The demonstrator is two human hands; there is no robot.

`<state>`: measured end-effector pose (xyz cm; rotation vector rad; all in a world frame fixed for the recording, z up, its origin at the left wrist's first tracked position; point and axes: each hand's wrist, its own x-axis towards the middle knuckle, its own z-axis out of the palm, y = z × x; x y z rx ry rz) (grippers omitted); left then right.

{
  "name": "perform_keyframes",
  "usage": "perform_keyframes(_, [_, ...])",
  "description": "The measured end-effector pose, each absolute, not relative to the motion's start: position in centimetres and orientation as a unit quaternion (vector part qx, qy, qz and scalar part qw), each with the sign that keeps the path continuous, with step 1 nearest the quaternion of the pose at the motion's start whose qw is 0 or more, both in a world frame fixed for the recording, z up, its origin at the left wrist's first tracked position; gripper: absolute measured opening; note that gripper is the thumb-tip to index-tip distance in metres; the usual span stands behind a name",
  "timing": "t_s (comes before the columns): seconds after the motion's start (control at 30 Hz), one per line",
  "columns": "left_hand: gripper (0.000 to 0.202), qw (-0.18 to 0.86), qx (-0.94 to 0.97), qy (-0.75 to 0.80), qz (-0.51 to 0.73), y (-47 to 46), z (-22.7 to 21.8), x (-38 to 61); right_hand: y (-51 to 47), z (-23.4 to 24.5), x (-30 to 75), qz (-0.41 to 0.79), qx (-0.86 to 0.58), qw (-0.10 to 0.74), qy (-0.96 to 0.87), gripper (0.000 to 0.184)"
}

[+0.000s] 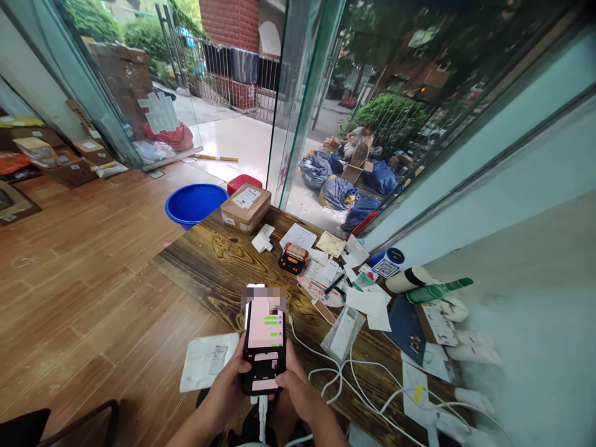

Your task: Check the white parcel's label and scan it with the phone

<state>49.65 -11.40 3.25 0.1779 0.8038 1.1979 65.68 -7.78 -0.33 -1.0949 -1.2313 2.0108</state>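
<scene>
A smartphone [265, 335] with a lit chat screen is held upright between both my hands. My left hand [231, 375] wraps its left side, thumb over the lower screen. On the right side, my right hand [297, 379] grips it too, its thumb on the lower right of the screen. White cables [262, 416] hang from below the phone. Behind its top left edge, part of another bright screen shows. A white padded mailer [208, 362] with a label lies to the left of my left hand.
The wooden table [200, 261] holds a cardboard box [246, 208], an orange-black label printer [293, 257], loose papers, a bubble-wrapped item [343, 332], tangled white cable and a green bottle [440, 290]. A blue tub [195, 202] stands on the floor. Outside the glass, a person [358, 144] sits among bags.
</scene>
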Motion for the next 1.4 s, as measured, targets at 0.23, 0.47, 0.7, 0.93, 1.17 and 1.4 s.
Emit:
perform_keyframes(0.23, [0.095, 0.784, 0.104, 0.336, 0.512, -12.7, 7.0, 51.0, -9.5, 3.7, 67.0, 0.737, -0.389, 0.288, -0.471, 0.075])
perform_keyframes(0.47, [0.096, 0.791, 0.127, 0.326, 0.501, -13.1, 7.1, 52.4, -10.9, 4.6, 68.4, 0.734, -0.389, 0.323, -0.454, 0.077])
perform_keyframes(0.7, [0.094, 0.79, 0.147, 0.333, 0.492, -12.6, 7.1, 53.2, -10.7, 5.6, 69.0, 0.711, -0.389, 0.374, -0.451, 0.056])
perform_keyframes(0.93, [0.101, 0.785, 0.13, 0.343, 0.5, -12.2, 7.6, 53.5, -10.3, 5.1, 69.3, 0.663, -0.462, 0.371, -0.458, 0.055])
perform_keyframes(1.17, [0.099, 0.778, 0.116, 0.351, 0.508, -11.9, 8.1, 53.7, -10.1, 5.8, 68.4, 0.681, -0.424, 0.392, -0.451, 0.047])
perform_keyframes(1.4, [0.099, 0.771, 0.115, 0.369, 0.506, -12.1, 8.2, 53.6, -10.2, 6.1, 67.9, 0.666, -0.436, 0.398, -0.456, 0.052])
